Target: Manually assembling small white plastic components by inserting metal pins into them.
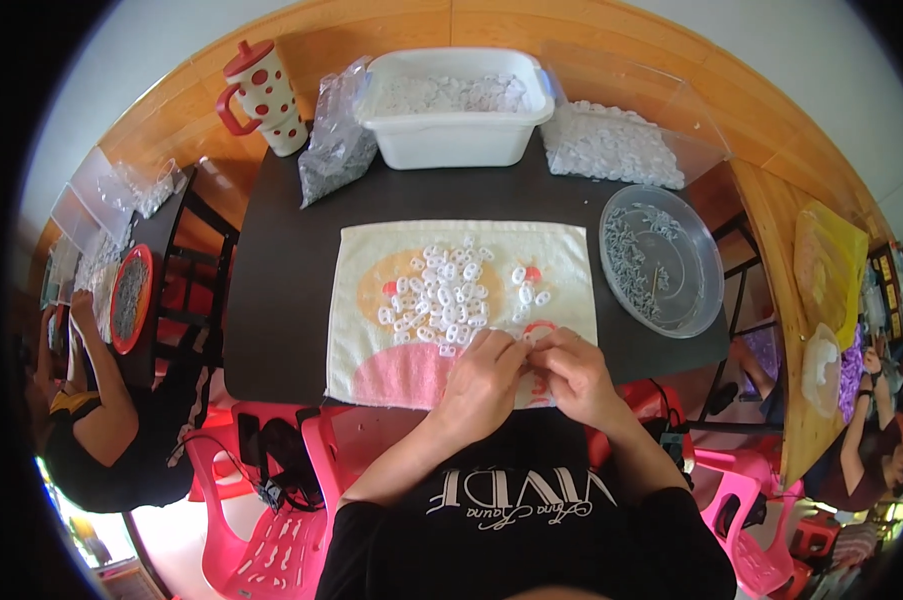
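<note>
My left hand (pixel 483 382) and my right hand (pixel 575 376) meet over the near edge of a towel (pixel 556 242), fingertips pinched together. Whatever they hold between them is too small and covered to make out. Just beyond my left hand, a loose pile of small white plastic pieces (pixel 446 292) with holes lies on the towel. Several similar white pieces (pixel 527 288) form a separate little group on its right. To the right of the towel stands a round clear tub (pixel 689 262) with many small grey screw-like parts inside.
Along the dark table's (pixel 281 300) far side are a dotted tumbler (pixel 271 105), a bag of grey parts (pixel 337 155), a white basin (pixel 456 142) and a bag of white pieces (pixel 611 145). People work at tables left and right. Pink chairs (pixel 271 545) stand behind.
</note>
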Available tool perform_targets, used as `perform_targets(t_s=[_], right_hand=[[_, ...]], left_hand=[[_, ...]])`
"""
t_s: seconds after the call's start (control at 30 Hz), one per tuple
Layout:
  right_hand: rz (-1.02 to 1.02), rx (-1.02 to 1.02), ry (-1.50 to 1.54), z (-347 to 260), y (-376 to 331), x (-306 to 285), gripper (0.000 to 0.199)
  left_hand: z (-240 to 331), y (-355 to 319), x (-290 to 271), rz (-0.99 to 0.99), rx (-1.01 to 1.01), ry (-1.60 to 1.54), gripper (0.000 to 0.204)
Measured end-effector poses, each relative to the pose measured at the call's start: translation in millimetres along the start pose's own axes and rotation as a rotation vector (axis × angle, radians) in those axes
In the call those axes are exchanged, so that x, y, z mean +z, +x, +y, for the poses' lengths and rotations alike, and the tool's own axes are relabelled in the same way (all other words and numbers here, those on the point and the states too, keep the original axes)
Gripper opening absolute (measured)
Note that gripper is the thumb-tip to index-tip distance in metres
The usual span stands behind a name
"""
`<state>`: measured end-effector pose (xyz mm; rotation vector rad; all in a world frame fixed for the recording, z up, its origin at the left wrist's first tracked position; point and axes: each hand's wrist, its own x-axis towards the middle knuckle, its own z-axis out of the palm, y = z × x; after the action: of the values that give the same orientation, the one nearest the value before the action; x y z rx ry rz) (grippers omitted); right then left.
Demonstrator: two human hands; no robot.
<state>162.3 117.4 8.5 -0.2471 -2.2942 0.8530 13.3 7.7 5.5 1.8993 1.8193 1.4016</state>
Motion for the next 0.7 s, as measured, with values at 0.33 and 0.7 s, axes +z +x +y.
perform_targets(t_s=[0.33,0.7], right_hand=[[-0.102,-0.21,-0.137,-2,-14,1,0.021],[-0.148,-0.216,-0.13,3,-7,1,0.017]], left_hand=[[0,-4,-12,-0.178,0.111,0.044,0.026],[-7,10,-13,-0.234,0.155,0.019,0.021]])
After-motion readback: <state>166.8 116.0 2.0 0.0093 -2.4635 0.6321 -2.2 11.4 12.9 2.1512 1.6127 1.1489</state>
